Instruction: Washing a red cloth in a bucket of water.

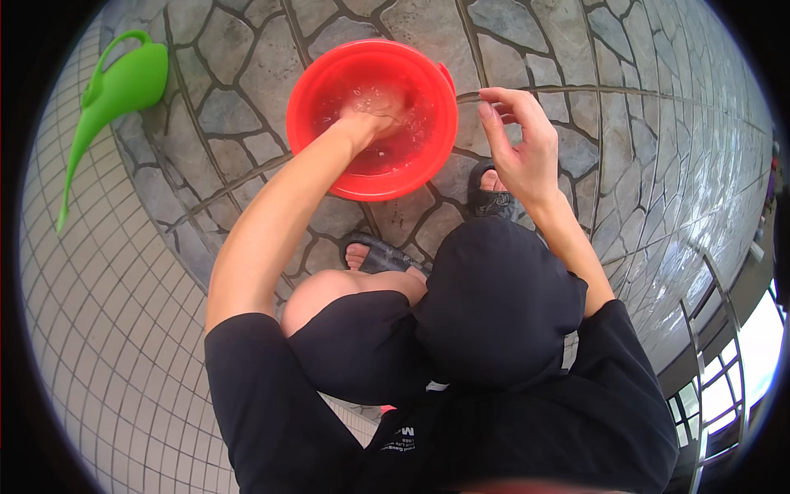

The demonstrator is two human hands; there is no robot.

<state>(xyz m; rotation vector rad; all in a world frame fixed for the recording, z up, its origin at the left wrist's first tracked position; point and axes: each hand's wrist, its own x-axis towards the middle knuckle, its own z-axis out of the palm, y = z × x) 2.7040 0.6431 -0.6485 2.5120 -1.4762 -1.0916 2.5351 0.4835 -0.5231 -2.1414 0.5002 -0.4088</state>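
Observation:
A round red plastic bucket (444,148) of water (398,157) stands on the paving in front of me. My left hand (375,116) is dipped into it, past the wrist. Ripples and bubbles blur the fingers, so whether they grip anything is hidden. To the right of the bucket, apart from its rim, my right hand (523,147) hovers with nothing in it. Its thumb and fingers are bent and spread from each other. Beneath that hand is one of my feet, in a black slide sandal (494,200).
A green plastic watering can (126,80) is at the upper left, its long spout pointing towards me. Stone-patterned floor tiles (231,111) meet a surface of small beige tiles (123,296) on the left. A metal railing (697,370) shows at the lower right.

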